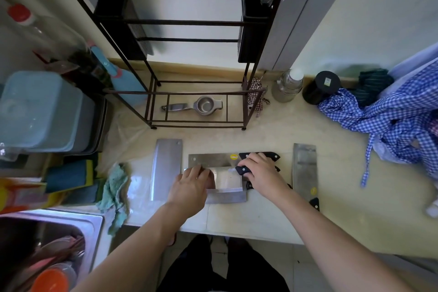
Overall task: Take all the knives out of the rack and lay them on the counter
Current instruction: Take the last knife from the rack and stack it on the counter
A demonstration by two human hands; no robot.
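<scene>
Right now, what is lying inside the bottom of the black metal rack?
A silver metal squeezer-like tool lies on the base of the black metal rack. No knives show in its bars; the side holders' insides are hidden.

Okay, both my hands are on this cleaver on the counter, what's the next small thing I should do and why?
Probably let go and lift both hands away. The cleaver already seems to lie flat on the counter, overlapping other cleavers, with the right hand on its black handle and the left hand on the blade. The rack's bars show no knives, so this may be the last.
</scene>
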